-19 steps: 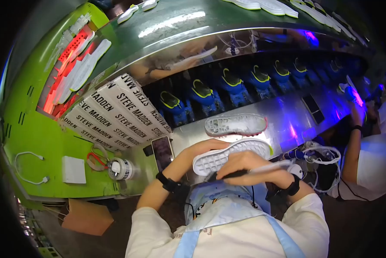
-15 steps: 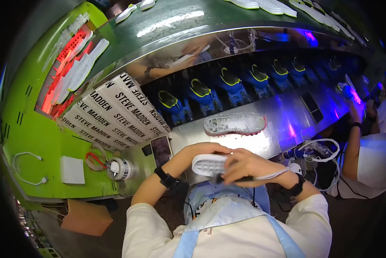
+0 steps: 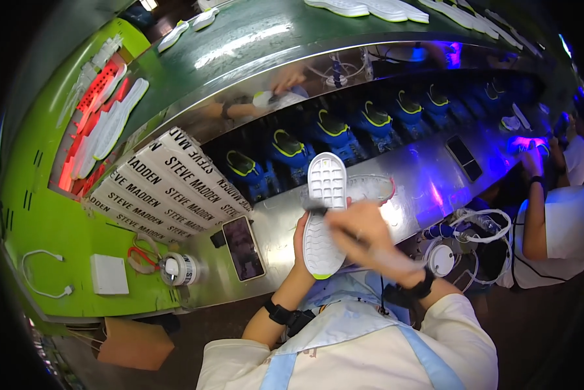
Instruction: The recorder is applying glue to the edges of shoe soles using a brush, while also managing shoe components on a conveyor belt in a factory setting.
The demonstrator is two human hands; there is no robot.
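Note:
A white shoe sole (image 3: 326, 179), its gridded and wavy surface facing up, stands lengthwise before me over the bench. My left hand (image 3: 301, 247) grips it along the left edge, with most of the fingers hidden beneath. Across the middle of the sole, my right hand (image 3: 365, 233) works a dark brush (image 3: 315, 207), its bristle end against the surface. Both hand and brush are smeared by motion. Behind them lies a clear sole piece with a red edge (image 3: 391, 188), partly covered by the held sole and my right hand.
Blue shoes with yellow collars (image 3: 334, 127) line the dark recess behind the metal bench (image 3: 285, 231). A phone (image 3: 243, 248) lies beside a printed box (image 3: 168, 188). More soles (image 3: 119, 120) rest at far left. A co-worker's hand (image 3: 531, 159) is under purple light at right.
The sole has swung from sideways near my body to lengthwise over the bench. My left hand has moved to its left edge, and my right hand has carried the brush up onto it.

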